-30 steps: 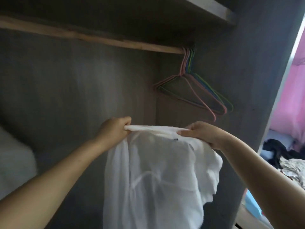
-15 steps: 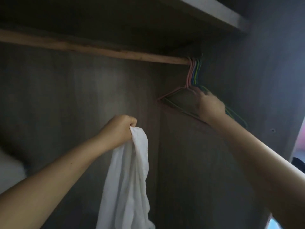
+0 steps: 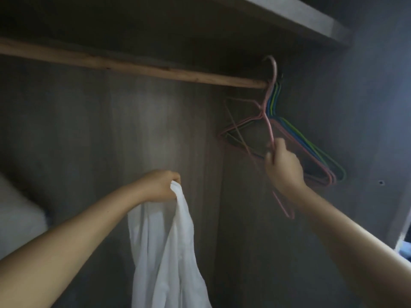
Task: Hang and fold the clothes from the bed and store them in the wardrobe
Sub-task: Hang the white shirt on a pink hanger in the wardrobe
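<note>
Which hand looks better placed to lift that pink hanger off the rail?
The right hand. It already grips the pink hanger, whose hook sits raised at the wooden rail. The left hand is lower and busy holding the white garment.

Off to your lower left sits a pale, blurred bulky shape [image 3: 15,216]; at your far lower right shows a bit of something blue [image 3: 405,255].

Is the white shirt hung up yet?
Not yet. The wooden wardrobe rail carries only empty wire hangers. The right hand grips a pink wire hanger; the left hand holds the white shirt. Putting it on and hanging it remain.
</note>
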A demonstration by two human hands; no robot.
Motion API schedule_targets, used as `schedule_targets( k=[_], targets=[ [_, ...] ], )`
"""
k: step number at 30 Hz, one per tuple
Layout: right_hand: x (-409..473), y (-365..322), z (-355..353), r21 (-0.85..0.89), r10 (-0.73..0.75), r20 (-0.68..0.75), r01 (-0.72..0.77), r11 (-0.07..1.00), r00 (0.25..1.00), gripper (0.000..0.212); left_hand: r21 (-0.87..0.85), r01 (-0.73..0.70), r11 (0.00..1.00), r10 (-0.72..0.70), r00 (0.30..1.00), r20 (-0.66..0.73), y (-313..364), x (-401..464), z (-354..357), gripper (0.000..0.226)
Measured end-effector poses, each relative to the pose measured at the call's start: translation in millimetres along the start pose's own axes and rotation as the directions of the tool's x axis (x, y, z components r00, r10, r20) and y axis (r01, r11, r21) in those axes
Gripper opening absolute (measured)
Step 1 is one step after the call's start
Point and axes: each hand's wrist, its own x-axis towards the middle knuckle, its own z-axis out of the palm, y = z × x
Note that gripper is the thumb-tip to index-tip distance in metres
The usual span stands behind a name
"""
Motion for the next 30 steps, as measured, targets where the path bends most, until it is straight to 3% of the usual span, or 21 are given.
schedule_targets(
  k=[2, 5, 8, 10, 12, 18, 21, 25, 28, 30],
  targets=[
    [-29, 5, 3, 0.196, 0.125, 0.120, -0.147, 0.970, 0.985, 0.007, -0.013, 0.053, 0.999, -0.053, 0.998, -0.029, -6, 5, 5, 0.013],
    [-63, 0, 8, 0.377, 0.248, 0.355, -0.381, 0.844, 0.901, 0.027, 0.005, 0.145, 0.989, -0.144, 0.988, -0.054, -19, 10, 25, 0.019],
    [-98, -12, -1, 0.511, 0.184, 0.616, -0.567, 0.646, 0.766, 0.034, -0.008, 0.243, 0.970, -0.243, 0.967, -0.076, -35, 12, 50, 0.023],
    [-121, -20, -12, 0.514, 0.066, 0.759, -0.658, 0.550, 0.647, 0.035, -0.018, 0.314, 0.949, -0.315, 0.945, -0.094, -44, 12, 62, 0.027],
    [-142, -30, -18, 0.446, 0.031, 0.836, -0.711, 0.543, 0.548, 0.036, -0.061, 0.364, 0.929, -0.368, 0.927, -0.070, -55, 8, 73, 0.030],
    [-187, -50, -22, 0.335, 0.047, 0.908, -0.789, 0.515, 0.417, 0.036, -0.147, 0.415, 0.898, -0.420, 0.908, -0.002, -70, -8, 90, 0.027],
    [-203, -66, -9, 0.324, 0.114, 0.901, -0.824, 0.465, 0.419, 0.034, -0.162, 0.345, 0.924, -0.340, 0.938, 0.060, -54, -23, 91, 0.015],
    [-215, -91, 11, 0.386, 0.180, 0.867, -0.855, 0.346, 0.464, 0.032, -0.134, 0.038, 0.990, -0.024, 0.994, 0.105, -11, -45, 92, 0.022],
    [-218, -105, 20, 0.447, 0.184, 0.840, -0.842, 0.302, 0.511, 0.031, -0.200, -0.204, 0.958, 0.239, 0.956, 0.169, 15, -67, 74, 0.022],
    [-215, -108, 21, 0.492, 0.179, 0.812, -0.816, 0.303, 0.555, 0.030, -0.134, -0.319, 0.938, 0.345, 0.898, 0.274, 18, -76, 56, 0.025]
  ],
)
